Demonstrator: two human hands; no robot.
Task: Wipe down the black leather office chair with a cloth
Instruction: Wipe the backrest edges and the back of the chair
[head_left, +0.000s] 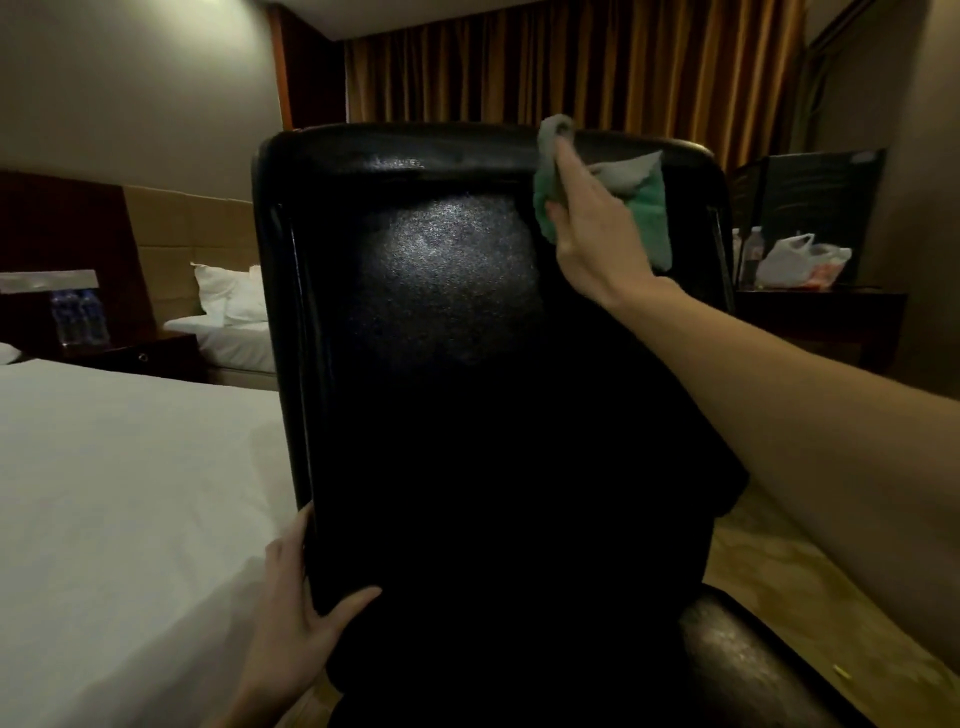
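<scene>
I see the black leather office chair from behind, just beside the white bed. My right hand grips the green-and-grey cloth, pressing it against the backrest's upper right corner. My left hand clasps the backrest's lower left edge, steadying it. I judge the wiping at the top band; next calls for strokes working down the back panel.

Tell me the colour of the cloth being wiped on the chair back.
Green, with a grey side folded over; the cloth shows in the head view, top right of the chair back.
</scene>
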